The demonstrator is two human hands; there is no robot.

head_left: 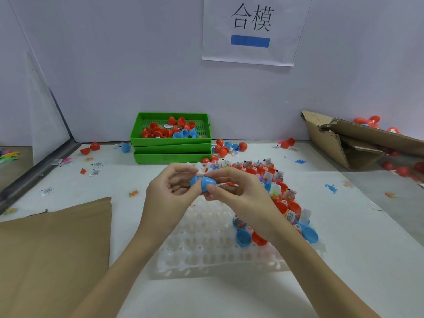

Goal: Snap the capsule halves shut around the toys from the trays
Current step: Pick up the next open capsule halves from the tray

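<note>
Between the fingertips, above the middle of the white tray (206, 253), sits a blue capsule (203, 182) whose two halves meet at an angle, not yet seated. The left hand (171, 193) curls round its left half, thumb on top. The right hand (231, 191) pinches the right half, thumb pressed on the near side. A sliver of pale packet shows at the capsule's top edge (whether a toy is fully inside cannot be told).

This looks like the closing step itself. The next move probably calls for lining up the rims and squeezing both halves together until they snap, keeping any packet clear of the seam.

Outward, filled red and blue halves (275, 196) crowd the tray from 1 to 4 o'clock. Stacked green trays (171, 145) stand at 12 o'clock, and a cardboard sheet (52, 249) lies at 8 o'clock.
</note>
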